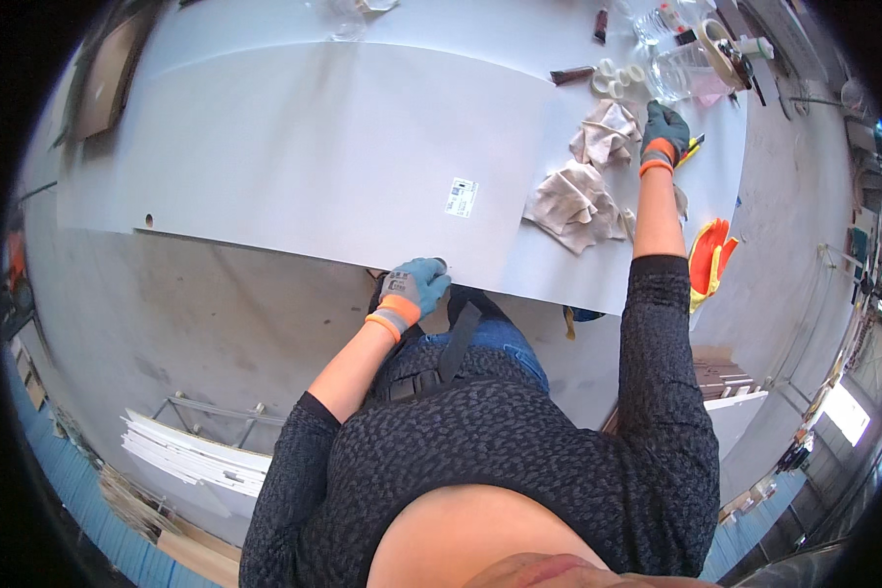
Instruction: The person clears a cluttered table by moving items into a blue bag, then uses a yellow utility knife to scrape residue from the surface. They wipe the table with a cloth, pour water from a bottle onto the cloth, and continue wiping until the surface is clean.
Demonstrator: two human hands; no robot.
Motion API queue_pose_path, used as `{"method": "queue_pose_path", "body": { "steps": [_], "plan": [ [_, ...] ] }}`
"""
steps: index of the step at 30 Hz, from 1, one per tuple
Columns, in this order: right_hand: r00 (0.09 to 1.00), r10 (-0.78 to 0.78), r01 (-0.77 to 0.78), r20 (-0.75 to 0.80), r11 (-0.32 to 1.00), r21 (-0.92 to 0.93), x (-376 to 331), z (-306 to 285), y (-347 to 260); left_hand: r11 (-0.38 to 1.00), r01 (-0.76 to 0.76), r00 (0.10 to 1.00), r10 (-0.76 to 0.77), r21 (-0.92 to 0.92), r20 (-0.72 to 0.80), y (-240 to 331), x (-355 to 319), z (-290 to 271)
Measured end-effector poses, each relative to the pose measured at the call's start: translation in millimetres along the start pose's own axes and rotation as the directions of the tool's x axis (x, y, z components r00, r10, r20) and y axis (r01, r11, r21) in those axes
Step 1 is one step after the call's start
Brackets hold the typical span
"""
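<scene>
Gloved left hand (414, 289) grips the near edge of the large grey sheet panel (314, 157) on the surface; I see my right hand (664, 132) closing on a yellow-handled tool (693, 149) beside crumpled rags (578, 201).

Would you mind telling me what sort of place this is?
Probably a workshop or small factory: a large grey sheet panel lies across a workbench, stacked white boards sit on the concrete floor, and crumpled beige rags lie nearby.

smooth matt grey panel (314, 147), crumpled cloth rags (576, 201), clear plastic bottle (684, 73)
</scene>
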State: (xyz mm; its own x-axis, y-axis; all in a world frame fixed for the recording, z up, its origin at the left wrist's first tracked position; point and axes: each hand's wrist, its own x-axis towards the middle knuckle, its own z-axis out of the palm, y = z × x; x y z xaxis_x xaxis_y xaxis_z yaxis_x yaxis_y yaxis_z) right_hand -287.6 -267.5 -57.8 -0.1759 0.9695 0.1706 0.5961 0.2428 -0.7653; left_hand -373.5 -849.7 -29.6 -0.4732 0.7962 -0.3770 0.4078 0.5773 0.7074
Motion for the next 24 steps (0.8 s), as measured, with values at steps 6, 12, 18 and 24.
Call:
{"method": "queue_pose_path", "body": {
  "steps": [6,12,18,24],
  "plan": [
    [0.78,-0.621,0.594,0.07,0.772,0.227,-182.9,51.2,-194.8,0.829,0.192,0.97,-0.243,-0.525,-0.028,-27.0,-28.1,-54.1],
    [0.477,-0.785,0.655,0.395,0.617,0.436,-421.0,192.5,-294.4,0.55,0.184,0.86,-0.492,-0.814,-0.138,-135.7,-61.4,-142.3],
    [0.13,-0.868,0.719,0.479,0.415,0.558,-621.1,342.7,-444.9,0.4,0.124,0.646,-0.727,-0.908,-0.232,-305.0,-141.6,-234.0],
    [-0.078,-0.797,0.814,0.599,0.296,0.5,-719.0,459.8,-550.7,0.221,0.126,0.453,-0.88,-0.967,-0.142,-402.0,-197.6,-302.4]
  ]
}}
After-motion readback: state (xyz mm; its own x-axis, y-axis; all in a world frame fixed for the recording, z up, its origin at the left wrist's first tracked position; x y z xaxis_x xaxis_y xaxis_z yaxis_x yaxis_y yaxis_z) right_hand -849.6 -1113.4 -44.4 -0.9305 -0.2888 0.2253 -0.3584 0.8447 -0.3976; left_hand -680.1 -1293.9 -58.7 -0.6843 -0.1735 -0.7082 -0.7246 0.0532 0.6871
